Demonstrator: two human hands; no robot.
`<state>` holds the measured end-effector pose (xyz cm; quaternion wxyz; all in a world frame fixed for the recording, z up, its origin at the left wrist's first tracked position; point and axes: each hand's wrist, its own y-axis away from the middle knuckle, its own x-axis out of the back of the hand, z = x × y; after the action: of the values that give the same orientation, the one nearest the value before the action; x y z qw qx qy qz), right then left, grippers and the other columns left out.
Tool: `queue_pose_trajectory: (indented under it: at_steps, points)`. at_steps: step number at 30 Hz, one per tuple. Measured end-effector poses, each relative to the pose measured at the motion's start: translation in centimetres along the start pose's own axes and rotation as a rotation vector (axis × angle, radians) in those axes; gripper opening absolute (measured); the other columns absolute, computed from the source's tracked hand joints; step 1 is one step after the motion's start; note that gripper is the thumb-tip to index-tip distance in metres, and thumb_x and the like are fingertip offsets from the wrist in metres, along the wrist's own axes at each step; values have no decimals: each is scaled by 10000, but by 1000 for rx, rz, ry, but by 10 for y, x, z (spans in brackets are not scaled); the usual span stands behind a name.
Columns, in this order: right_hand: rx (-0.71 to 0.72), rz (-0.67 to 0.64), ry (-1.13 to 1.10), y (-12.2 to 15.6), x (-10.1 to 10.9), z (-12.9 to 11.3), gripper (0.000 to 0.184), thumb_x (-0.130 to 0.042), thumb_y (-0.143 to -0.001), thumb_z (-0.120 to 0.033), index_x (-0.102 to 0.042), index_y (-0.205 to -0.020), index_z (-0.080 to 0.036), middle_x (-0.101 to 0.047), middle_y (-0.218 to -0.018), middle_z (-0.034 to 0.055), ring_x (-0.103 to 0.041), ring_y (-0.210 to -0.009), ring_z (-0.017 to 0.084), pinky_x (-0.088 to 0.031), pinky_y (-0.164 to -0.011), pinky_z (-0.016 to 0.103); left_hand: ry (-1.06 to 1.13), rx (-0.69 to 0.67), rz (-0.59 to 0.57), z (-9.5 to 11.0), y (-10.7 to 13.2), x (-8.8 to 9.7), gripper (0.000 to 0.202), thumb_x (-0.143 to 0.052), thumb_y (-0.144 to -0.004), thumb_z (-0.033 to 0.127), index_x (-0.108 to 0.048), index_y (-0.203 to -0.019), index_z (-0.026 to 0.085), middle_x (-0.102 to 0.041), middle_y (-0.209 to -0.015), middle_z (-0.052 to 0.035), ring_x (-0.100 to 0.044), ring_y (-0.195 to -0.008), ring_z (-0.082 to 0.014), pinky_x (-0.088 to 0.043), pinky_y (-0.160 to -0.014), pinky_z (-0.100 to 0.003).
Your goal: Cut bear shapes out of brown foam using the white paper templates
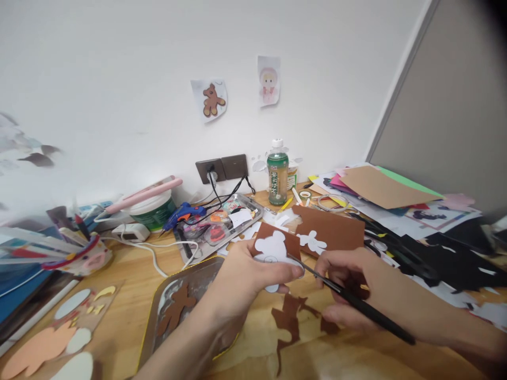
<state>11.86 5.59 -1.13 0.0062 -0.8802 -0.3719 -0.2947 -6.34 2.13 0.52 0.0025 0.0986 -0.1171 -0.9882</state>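
A plain white wall (119,79) fills the background under even light. Two small paper pictures are taped to it: a brown bear (209,99) and a pink doll figure (269,81). Below them is a dark double socket (233,167). A grey panel (455,105) slants at the right. A wooden worktop (127,285) runs along the wall.

Both forearms enter from below; the left hand (250,278) pinches thumb to fingers, the right hand (354,295) curls closed just beside it.

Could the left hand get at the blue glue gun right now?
Probably not at once: left hand grips the brown card the scissors are cutting. Free of it, the way to the glue gun looks open.
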Motion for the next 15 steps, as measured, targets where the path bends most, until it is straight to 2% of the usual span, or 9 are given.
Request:
queue_pose_trajectory:
  at_steps: [4,9,15]
  points:
    - [4,15,10,0,1,0,196,-650,-695,-336,-515,-716,-196,-442,-515,-71,-353,-471,90,-240,-421,208,-12,-3,3,0,-2,2,133,-738,-536,103,-702,-657,146,-648,-587,9,-515,-516,-86,-398,-462,-175]
    - [4,38,-8,-2,2,5,226,-664,-697,-331,-475,-711,-207,-434,-511,-83,-369,-465,85,-236,-428,205,41,33,61,0,-3,5,103,-753,-547,128,-697,-632,148,-659,-596,9,-541,-516,-76,-421,-467,-160]
    - [55,-9,-68,0,3,7,280,-651,-724,-431,-483,-744,-207,-436,-559,-73,-359,-503,92,-238,-451,224,37,-5,69,-1,-3,5,54,-738,-583,120,-696,-605,146,-644,-552,14,-529,-488,-64,-401,-444,-137]
